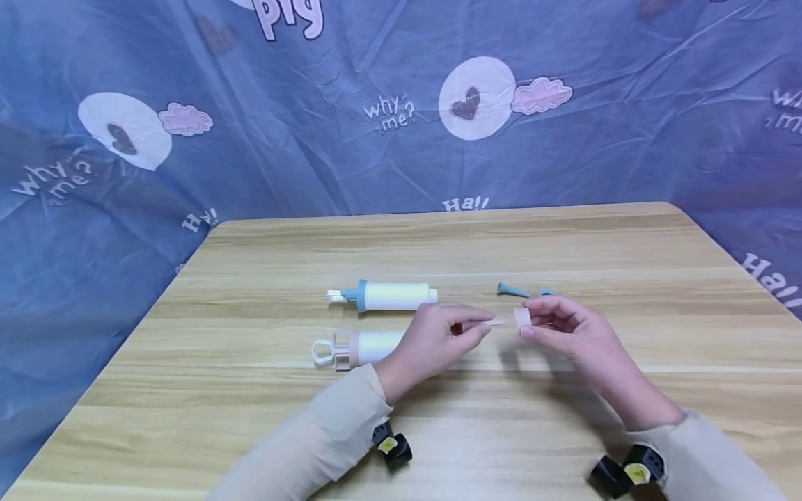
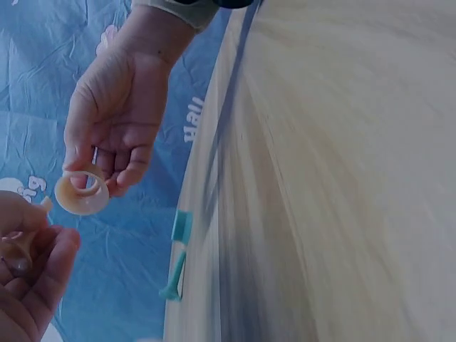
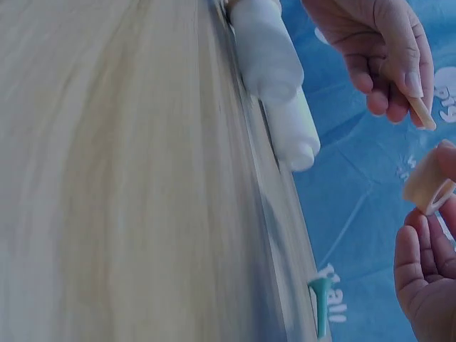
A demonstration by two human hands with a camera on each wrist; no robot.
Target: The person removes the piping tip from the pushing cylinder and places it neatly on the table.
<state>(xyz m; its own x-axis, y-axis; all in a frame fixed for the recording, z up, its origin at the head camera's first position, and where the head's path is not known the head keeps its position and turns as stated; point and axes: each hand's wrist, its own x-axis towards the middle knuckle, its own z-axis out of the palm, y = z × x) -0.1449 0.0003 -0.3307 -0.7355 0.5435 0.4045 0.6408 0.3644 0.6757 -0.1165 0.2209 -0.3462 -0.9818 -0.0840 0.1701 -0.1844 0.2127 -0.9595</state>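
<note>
My left hand (image 1: 435,341) pinches a thin pale stick-like piece (image 1: 497,322) between thumb and fingers, its tip pointing at the right hand. In the left wrist view its near end looks flared. Just across a small gap, my right hand (image 1: 579,334) pinches a short pale pink ring (image 1: 522,318) by its edge; its opening shows in the left wrist view (image 2: 82,199). Ring and stick are apart, above the table. Behind the right hand lie a teal flared stick (image 1: 515,290) and a teal ring (image 1: 547,292), partly hidden by that hand in the head view.
A white cylinder with a blue collar (image 1: 396,296) lies left of the hands. Nearer lies another white cylinder with a pinkish collar and white loop handle (image 1: 376,346), partly behind the left hand. Both rest on a wooden table (image 1: 250,417) before a blue printed cloth (image 1: 313,104).
</note>
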